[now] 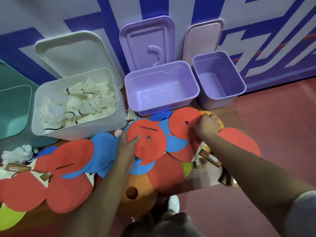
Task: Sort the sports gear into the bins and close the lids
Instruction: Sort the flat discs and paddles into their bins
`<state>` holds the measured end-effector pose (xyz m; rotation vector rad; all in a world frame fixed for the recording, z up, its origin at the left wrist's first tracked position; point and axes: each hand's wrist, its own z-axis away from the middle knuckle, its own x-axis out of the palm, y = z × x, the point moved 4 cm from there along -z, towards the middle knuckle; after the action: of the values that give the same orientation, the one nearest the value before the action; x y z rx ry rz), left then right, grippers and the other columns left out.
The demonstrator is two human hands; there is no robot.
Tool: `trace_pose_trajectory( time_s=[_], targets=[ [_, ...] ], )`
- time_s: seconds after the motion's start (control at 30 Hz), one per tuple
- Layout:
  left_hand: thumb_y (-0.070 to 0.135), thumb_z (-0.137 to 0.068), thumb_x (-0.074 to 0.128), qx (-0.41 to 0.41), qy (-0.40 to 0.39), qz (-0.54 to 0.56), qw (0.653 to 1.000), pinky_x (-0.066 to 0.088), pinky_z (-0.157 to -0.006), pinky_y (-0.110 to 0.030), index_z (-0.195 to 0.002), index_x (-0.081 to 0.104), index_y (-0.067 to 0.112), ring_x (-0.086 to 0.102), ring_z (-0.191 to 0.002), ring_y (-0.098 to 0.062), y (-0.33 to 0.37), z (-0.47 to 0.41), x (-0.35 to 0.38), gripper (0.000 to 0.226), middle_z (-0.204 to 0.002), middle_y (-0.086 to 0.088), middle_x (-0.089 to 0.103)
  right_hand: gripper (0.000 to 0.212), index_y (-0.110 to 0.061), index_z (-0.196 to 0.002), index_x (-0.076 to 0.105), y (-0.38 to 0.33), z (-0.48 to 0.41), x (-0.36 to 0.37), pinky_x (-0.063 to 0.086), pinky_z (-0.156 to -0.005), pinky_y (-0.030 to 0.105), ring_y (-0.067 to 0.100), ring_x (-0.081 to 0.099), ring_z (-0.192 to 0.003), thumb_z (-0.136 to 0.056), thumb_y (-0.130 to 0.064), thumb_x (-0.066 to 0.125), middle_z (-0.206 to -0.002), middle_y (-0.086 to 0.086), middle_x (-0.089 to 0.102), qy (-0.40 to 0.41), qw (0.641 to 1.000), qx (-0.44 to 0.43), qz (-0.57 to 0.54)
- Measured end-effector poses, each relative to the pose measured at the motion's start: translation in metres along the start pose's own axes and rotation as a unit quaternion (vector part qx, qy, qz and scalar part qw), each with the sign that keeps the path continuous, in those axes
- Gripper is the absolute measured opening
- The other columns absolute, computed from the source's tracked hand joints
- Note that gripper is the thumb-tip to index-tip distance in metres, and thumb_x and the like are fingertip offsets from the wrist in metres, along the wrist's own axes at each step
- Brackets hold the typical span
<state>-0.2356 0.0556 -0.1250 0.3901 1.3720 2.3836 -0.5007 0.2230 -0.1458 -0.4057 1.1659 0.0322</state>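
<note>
Both hands pinch thin red discs — left hand on one, right hand on another — so overlapping blue discs may drag along.

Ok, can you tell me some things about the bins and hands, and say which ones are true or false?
1. The white bin holds shuttlecocks. True.
2. The big purple bin is full of discs. False: it is empty.
3. The left hand grips a red disc. True.
4. The right hand holds a blue disc. False: it grips a second red disc.
5. The purple lid is shut on its bin. False: it leans on the wall behind.
</note>
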Motion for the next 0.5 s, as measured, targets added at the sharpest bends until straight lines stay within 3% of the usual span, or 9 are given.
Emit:
trace_pose_trajectory(
  time_s=[0.2, 0.33, 0.43, 0.5],
  targets=[
    [0.011, -0.09, 0.065, 0.019, -0.002, -0.016, 1.0, 0.056, -0.081, -0.041, -0.109, 0.06, 0.03, 0.068, -0.099, -0.026, 0.001, 0.002, -0.01, 0.027, -0.112, -0.007, 0.07, 0.028, -0.001, -0.103, 0.057, -0.002, 0.006, -0.012, 0.042, -0.093, 0.046, 0.043, 0.049, -0.11, -0.08, -0.015, 0.066, -0.112, 0.022, 0.053, 0.062, 0.995, -0.065, -0.039],
    [0.009, -0.09, 0.064, 0.016, 0.002, -0.02, 1.0, 0.055, -0.086, -0.044, -0.105, 0.06, 0.029, 0.067, -0.099, -0.028, 0.002, -0.001, -0.012, 0.025, -0.11, -0.007, 0.069, 0.014, -0.006, -0.096, 0.053, -0.021, 0.029, -0.031, 0.035, -0.067, 0.033, 0.03, 0.057, -0.085, -0.087, -0.01, 0.062, -0.088, 0.009, 0.061, 0.055, 0.97, -0.121, -0.205],
    [0.009, -0.092, 0.062, 0.008, 0.017, -0.035, 0.999, 0.054, -0.089, -0.043, -0.105, 0.058, 0.03, 0.066, -0.101, -0.025, 0.006, -0.002, -0.015, 0.025, -0.109, -0.004, 0.068, 0.009, -0.012, -0.09, 0.055, -0.047, 0.058, -0.061, 0.04, -0.063, 0.029, 0.015, 0.055, -0.069, -0.087, -0.013, 0.063, -0.075, -0.002, 0.059, 0.038, 0.936, -0.166, -0.308],
    [0.01, -0.092, 0.06, -0.001, 0.019, -0.043, 0.999, 0.053, -0.092, -0.045, -0.107, 0.057, 0.03, 0.065, -0.103, -0.027, 0.011, -0.002, -0.016, 0.025, -0.113, -0.007, 0.067, 0.009, -0.016, -0.085, 0.059, -0.063, 0.076, -0.078, 0.04, -0.058, 0.015, -0.001, 0.051, -0.057, -0.088, -0.01, 0.065, -0.065, -0.01, 0.055, 0.004, 0.912, -0.164, -0.376]
  ],
)
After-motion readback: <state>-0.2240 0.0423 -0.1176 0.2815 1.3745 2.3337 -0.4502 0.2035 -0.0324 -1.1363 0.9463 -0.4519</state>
